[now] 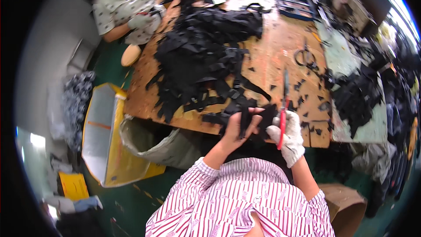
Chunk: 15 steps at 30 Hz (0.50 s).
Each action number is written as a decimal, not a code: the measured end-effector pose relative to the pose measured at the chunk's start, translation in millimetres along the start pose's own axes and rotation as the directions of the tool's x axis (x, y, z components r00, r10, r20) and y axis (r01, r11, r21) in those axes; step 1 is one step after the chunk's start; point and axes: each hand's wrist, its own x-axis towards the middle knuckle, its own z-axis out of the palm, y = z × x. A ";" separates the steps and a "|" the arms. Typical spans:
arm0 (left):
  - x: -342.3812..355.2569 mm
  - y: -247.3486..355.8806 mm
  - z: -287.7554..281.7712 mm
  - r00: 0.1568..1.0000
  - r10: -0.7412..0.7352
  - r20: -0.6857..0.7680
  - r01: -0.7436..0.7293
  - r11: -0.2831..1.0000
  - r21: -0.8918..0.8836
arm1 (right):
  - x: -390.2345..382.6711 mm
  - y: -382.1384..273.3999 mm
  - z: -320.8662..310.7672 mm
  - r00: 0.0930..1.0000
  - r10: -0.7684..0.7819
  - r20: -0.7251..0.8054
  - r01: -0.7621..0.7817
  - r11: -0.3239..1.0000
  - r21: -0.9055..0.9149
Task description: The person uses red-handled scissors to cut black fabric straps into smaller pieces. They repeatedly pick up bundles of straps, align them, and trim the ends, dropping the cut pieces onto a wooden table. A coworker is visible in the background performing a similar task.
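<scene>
the left hand's (237,129) fingers grip black fabric (268,117) at the counter's (280,52) near edge; gloved right hand's (292,139) fingers wrap red-handled scissors (282,129). best keep the fabric taut, fingertips clear of the blades (286,85).

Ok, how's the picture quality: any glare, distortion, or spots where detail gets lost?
Head view: a bright strip at the upper right is blown out; head view: fisheye distortion, with black corners; head view: the black fabric pile is so dark that its layers merge; head view: the red-handled scissors in the right hand stand out clearly.
</scene>
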 end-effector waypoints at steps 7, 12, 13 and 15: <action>4.3 -5.9 -4.0 0.945 0.006 0.327 -0.018 0.999 0.035 | 8.7 7.8 -3.0 0.982 -0.190 -0.004 0.179 0.934 -0.310; 7.8 -19.4 0.2 0.900 0.366 0.237 -0.427 0.850 0.309 | 3.9 10.4 -0.6 0.986 -0.161 -0.043 0.153 0.976 -0.155; 10.0 -26.2 1.3 0.914 0.343 0.215 -0.397 0.865 0.306 | 2.2 7.5 0.6 0.988 -0.146 -0.048 0.136 0.978 -0.160; 13.4 -20.9 -2.6 0.929 0.324 0.176 -0.369 0.810 0.455 | 1.7 -1.2 7.5 0.992 -0.059 -0.113 0.045 0.991 -0.125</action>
